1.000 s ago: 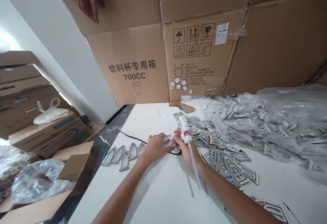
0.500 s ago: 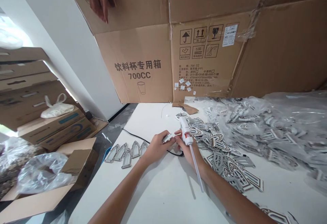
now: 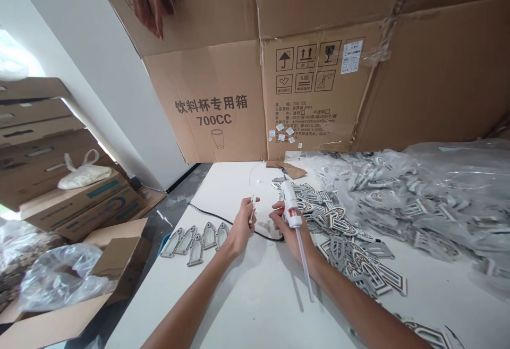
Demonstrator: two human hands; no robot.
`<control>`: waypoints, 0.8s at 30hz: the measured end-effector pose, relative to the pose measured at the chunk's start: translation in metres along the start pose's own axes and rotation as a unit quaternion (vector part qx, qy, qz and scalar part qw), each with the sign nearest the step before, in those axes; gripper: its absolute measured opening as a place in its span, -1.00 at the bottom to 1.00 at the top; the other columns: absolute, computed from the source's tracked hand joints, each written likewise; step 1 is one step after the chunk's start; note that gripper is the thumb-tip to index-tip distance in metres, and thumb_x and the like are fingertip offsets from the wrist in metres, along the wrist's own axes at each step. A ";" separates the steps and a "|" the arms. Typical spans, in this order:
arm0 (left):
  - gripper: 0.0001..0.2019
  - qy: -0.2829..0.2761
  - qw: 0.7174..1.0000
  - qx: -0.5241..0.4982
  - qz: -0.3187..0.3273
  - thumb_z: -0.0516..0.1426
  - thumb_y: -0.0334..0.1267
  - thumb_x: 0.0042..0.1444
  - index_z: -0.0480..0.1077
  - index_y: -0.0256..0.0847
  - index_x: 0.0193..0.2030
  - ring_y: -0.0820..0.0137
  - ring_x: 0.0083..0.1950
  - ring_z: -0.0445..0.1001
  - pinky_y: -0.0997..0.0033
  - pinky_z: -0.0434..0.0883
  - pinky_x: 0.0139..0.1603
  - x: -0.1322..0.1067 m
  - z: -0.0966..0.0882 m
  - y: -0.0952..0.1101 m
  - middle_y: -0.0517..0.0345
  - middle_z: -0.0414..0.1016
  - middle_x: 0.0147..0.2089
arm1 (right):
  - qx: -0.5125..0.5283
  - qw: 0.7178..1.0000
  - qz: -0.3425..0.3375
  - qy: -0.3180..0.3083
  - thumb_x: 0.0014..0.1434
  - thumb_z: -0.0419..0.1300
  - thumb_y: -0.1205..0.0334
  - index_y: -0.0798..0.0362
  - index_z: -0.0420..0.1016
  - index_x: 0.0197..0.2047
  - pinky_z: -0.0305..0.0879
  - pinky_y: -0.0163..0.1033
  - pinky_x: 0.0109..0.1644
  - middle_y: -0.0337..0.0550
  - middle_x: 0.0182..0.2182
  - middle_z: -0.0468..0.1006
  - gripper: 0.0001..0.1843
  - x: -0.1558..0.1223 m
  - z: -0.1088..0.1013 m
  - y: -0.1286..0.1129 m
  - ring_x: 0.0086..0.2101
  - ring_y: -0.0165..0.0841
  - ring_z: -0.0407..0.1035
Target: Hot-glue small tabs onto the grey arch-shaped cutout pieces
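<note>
My left hand (image 3: pixel 241 227) is closed around a small thin piece (image 3: pixel 252 210), turned nearly edge-on, so most of its shape is hidden. A white hot glue gun (image 3: pixel 291 205) is gripped in my right hand (image 3: pixel 287 228), its nozzle pointing away from me. From its back end a long clear glue stick (image 3: pixel 304 264) sticks out over my wrist. Left of my left forearm, several grey arched pieces (image 3: pixel 195 250) lie on the white table (image 3: pixel 243 306). Just right of the glue gun spreads a heap of loose grey, white and brown arched pieces (image 3: pixel 350 232).
Plastic bags of similar pieces (image 3: pixel 422 200) cover the table's right side. Cardboard sheets (image 3: pixel 215 83) stand at the back edge. A black cord (image 3: pixel 211 212) crosses behind my hands. An open carton (image 3: pixel 123 253) with clear plastic stands at lower left.
My hands have moved apart. The left one has drawn left and turned the piece upright, edge-on. My right hand keeps the glue gun in nearly the same place.
</note>
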State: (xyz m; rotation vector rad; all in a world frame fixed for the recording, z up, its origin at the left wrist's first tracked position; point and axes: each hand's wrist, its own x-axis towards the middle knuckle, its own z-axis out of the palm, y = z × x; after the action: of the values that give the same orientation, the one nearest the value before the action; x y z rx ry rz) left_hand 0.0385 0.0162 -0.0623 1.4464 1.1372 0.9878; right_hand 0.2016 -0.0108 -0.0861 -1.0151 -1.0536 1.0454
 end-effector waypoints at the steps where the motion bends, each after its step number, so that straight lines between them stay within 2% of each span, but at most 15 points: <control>1: -0.61 0.008 1.000 -0.015 -0.014 -0.07 0.12 0.41 0.31 -0.09 0.11 0.45 -0.46 0.12 0.45 0.16 -0.46 0.002 -0.001 -0.001 0.34 0.10 -0.39 | 0.000 1.000 -0.001 0.007 0.16 0.38 -0.07 -0.01 0.51 -0.09 0.32 -0.17 -0.24 -0.25 -0.36 0.49 -0.62 0.000 0.000 -0.001 -0.39 -0.34 0.33; 3: -0.64 0.035 0.999 -0.024 -0.015 0.07 0.11 0.33 0.33 -0.12 0.03 0.46 -0.43 0.22 0.45 0.26 -0.41 0.003 -0.001 0.000 0.32 0.19 -0.36 | 0.002 1.000 -0.002 0.013 0.15 0.37 -0.07 0.00 0.51 -0.10 0.32 -0.17 -0.23 -0.24 -0.34 0.49 -0.62 0.001 0.001 -0.001 -0.38 -0.34 0.34; 5: -0.62 0.055 0.998 -0.037 0.007 0.19 0.12 0.24 0.36 -0.14 -0.05 0.42 -0.31 0.38 0.42 0.39 -0.28 0.003 0.001 0.004 0.24 0.36 -0.28 | 0.008 1.000 0.000 0.016 0.13 0.38 -0.06 0.00 0.50 -0.11 0.33 -0.18 -0.23 -0.25 -0.35 0.49 -0.61 0.001 0.001 -0.002 -0.38 -0.34 0.35; 7: -0.62 0.054 0.997 -0.054 0.021 0.24 0.11 0.20 0.39 -0.16 -0.10 0.37 -0.17 0.47 0.40 0.44 -0.15 0.000 0.004 0.011 0.13 0.50 -0.19 | 0.013 1.000 0.002 0.019 0.12 0.38 -0.06 0.01 0.50 -0.12 0.32 -0.18 -0.25 -0.26 -0.38 0.48 -0.61 0.001 0.002 -0.003 -0.40 -0.35 0.34; 11: -0.65 0.049 0.998 -0.038 0.006 0.31 0.05 0.17 0.42 -0.19 -0.14 0.37 -0.16 0.50 0.45 0.41 -0.22 -0.004 0.006 0.017 0.07 0.58 -0.14 | 0.014 1.000 -0.010 0.023 0.13 0.37 -0.06 0.01 0.50 -0.14 0.30 -0.19 -0.26 -0.26 -0.41 0.48 -0.63 0.000 0.002 -0.003 -0.41 -0.35 0.33; 14: -0.60 0.053 0.997 -0.046 0.011 0.36 0.04 0.11 0.42 -0.18 -0.10 0.35 -0.19 0.55 0.41 0.49 -0.24 -0.005 0.007 0.016 0.05 0.60 -0.09 | 0.011 1.000 -0.017 0.017 0.15 0.37 -0.06 0.01 0.49 -0.12 0.30 -0.18 -0.24 -0.25 -0.39 0.49 -0.63 0.001 0.001 -0.003 -0.40 -0.34 0.36; 17: -0.52 0.054 0.996 -0.063 0.018 0.39 -0.01 0.08 0.41 -0.15 0.04 0.33 -0.21 0.63 0.30 0.58 -0.13 -0.005 0.008 0.013 0.08 0.62 -0.10 | 0.003 1.000 -0.019 0.007 0.16 0.36 -0.06 0.02 0.49 -0.13 0.30 -0.18 -0.25 -0.25 -0.41 0.49 -0.63 0.001 0.000 -0.002 -0.42 -0.34 0.36; 21: -0.47 0.035 0.998 -0.050 0.022 0.36 -0.09 0.14 0.39 -0.16 0.21 0.26 -0.16 0.68 0.17 0.60 0.04 -0.005 0.008 0.010 0.10 0.64 -0.18 | -0.022 0.999 -0.026 0.003 0.17 0.35 -0.08 0.03 0.49 -0.16 0.29 -0.19 -0.29 -0.26 -0.45 0.47 -0.64 0.001 0.000 -0.001 -0.45 -0.35 0.35; 24: -0.54 0.018 0.998 -0.033 0.044 0.30 -0.15 0.21 0.44 -0.19 0.22 0.29 -0.14 0.66 0.13 0.59 0.12 -0.004 0.006 0.007 0.09 0.65 -0.19 | -0.029 0.999 -0.030 0.006 0.16 0.35 -0.10 0.04 0.48 -0.17 0.27 -0.19 -0.31 -0.26 -0.45 0.47 -0.62 0.001 0.002 -0.001 -0.46 -0.36 0.31</control>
State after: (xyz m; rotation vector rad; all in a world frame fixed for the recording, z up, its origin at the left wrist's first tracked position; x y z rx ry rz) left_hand 0.0448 0.0108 -0.0561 1.4411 1.0640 1.1058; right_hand 0.2004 -0.0097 -0.0845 -1.0292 -1.1034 0.9623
